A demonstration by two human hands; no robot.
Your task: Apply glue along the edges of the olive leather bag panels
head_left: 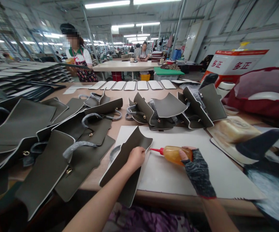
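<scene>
My left hand (pixel 135 158) is closed on the right edge of a dark olive leather bag panel (pixel 125 161) that lies on a white board (pixel 178 167) and hangs over the table's near edge. My right hand (pixel 194 166), in a dark fingerless glove, grips an amber squeeze bottle (pixel 174 154). The bottle's red nozzle (pixel 156 150) points left at the panel's edge, just right of my left fingers.
Several olive bag pieces with handles (pixel 64 141) cover the left of the table, and more lie piled at the back (pixel 173 109). White panels (pixel 134 85) line the far edge. Red and white items (pixel 262 90) sit right. A person in an apron (pixel 80 59) stands behind; another sits further back (pixel 143 51).
</scene>
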